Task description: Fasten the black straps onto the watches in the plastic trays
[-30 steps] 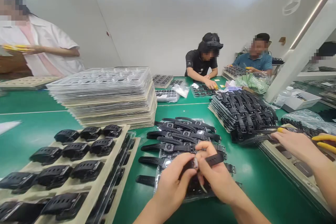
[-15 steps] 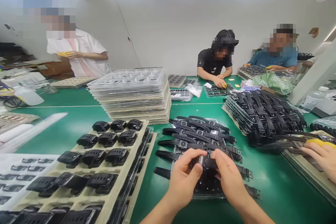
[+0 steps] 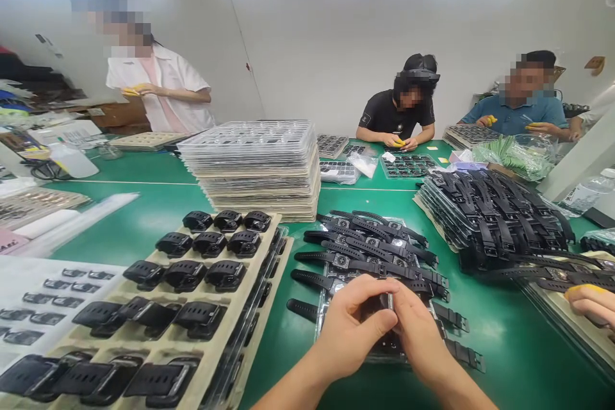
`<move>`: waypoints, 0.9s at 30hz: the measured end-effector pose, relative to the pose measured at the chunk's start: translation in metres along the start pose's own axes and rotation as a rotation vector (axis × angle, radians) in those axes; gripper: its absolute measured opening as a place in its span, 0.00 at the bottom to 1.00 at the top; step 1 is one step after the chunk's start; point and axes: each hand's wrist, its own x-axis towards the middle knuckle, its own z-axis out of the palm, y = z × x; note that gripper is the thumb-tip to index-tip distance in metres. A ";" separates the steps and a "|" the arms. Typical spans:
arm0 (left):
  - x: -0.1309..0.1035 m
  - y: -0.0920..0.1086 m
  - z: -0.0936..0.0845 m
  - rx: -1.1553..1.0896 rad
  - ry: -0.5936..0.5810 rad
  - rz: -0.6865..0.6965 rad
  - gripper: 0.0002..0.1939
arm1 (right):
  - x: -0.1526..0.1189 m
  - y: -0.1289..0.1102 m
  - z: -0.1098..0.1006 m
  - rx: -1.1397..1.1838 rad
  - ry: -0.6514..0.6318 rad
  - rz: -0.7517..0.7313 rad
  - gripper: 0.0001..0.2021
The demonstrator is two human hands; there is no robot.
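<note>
Both my hands are closed together around a smartwatch [image 3: 390, 301], and only a thin edge of its case shows between the fingers. My left hand [image 3: 348, 327] pinches the case between thumb and fingers. From the other side my right hand [image 3: 420, 327] wraps it, its fingertips meeting the left ones; the strap is hidden in the grip. Just beneath and beyond them, black smartwatches [image 3: 342, 261] lie in rows on a clear plastic tray, their straps stretched out sideways. To the left, a beige tray [image 3: 269, 250] holds rows of watches with looped straps.
A tall stack of trays [image 3: 250, 173] stands behind. At right are a stack of strapped watches [image 3: 500, 218] and a co-worker's hand [image 3: 593, 304] with yellow finger covers. Three people work across the green table [image 3: 394, 205]. A white sheet with watches lies far left.
My hands have closed in on each other, covering the watch and strap that showed between them before. The view has shifted slightly left. The person in black has drawn both hands together.
</note>
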 end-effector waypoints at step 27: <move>0.002 0.001 -0.003 -0.485 -0.277 -0.539 0.29 | 0.003 -0.093 0.011 -0.752 -0.162 -0.386 0.13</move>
